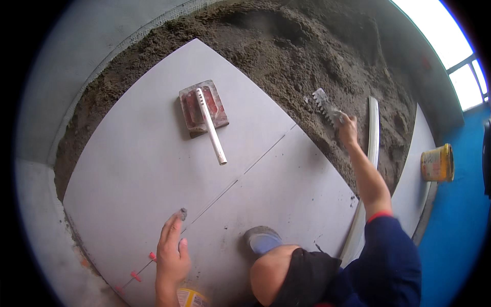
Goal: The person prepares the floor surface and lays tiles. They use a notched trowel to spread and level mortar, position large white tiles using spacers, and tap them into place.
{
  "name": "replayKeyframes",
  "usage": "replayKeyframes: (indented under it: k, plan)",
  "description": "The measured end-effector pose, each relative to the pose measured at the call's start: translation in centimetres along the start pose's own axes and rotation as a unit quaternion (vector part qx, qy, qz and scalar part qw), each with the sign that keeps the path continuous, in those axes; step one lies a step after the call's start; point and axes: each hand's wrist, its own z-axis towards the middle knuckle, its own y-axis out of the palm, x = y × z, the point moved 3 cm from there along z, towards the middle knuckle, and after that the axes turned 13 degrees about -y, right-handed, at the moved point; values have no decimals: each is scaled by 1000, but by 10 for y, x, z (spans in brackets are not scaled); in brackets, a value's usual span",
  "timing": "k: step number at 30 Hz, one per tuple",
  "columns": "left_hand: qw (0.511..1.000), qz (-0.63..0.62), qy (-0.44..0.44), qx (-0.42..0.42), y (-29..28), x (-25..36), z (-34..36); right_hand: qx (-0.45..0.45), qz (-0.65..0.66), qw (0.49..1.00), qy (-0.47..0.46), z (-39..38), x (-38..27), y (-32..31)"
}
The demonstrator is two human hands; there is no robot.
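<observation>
My right hand (348,130) reaches out to the right and grips a notched trowel (324,108). Its toothed metal blade is over the rough grey mortar bed (286,56), beyond the edge of the large pale tiles. At the lower left, my left hand (174,250) hovers above a tile with its fingers stretched out. A small grey lump (183,214), which looks like mortar, sits at its fingertips. On the far tile (148,128) rests a worn red and grey rectangular block (192,113), with a white tube-like handle (210,128) slanting across it.
Red tile spacers (135,276) stand along a seam at lower left. A long pale straightedge (374,128) lies on the mortar at right. One yellow bucket (437,162) is by the blue surface; another yellow container (192,298) shows below. My shoe (263,240) is on the near tile.
</observation>
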Motion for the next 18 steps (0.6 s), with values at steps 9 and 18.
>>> replayKeyframes:
  k: [9,18]
  plan:
    - [995,-78,-40,-43,52,-13,5,190,-48,981,-14,7,-20,-122]
    - [870,-435,-43,-228,126,35,34,66,-201,976,-58,-4,24,-120]
